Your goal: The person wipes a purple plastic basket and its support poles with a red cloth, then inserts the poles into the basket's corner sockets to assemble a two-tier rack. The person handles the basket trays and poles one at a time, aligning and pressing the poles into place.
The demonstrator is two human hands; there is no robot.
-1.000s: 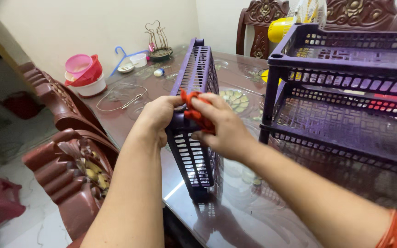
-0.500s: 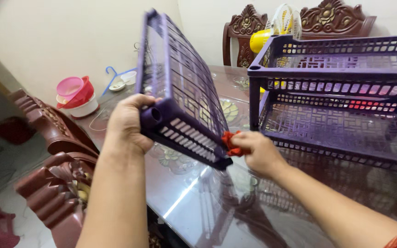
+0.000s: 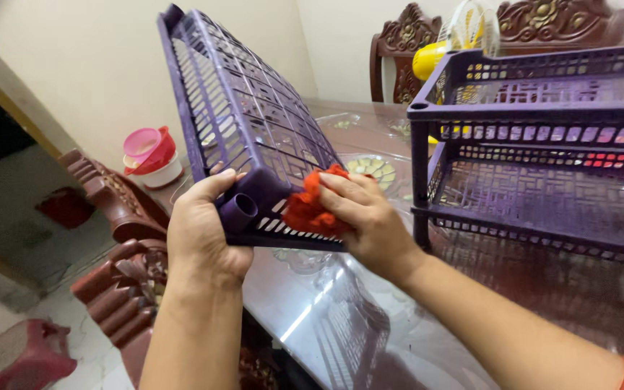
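Purple lattice-patterned tray (image 3: pixel 243 123), red-orange cloth (image 3: pixel 310 209), pink bowl (image 3: pixel 143 143).

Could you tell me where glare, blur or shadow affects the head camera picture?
Head view: a bright streak of glare lies on the glossy glass-topped table; the purple slotted plastic shelf tray, left hand and right hand pressing the crumpled red cloth are sharp; the upper left corner is dark and smeared; the assembled purple plastic rack looks dim on its lower tier.
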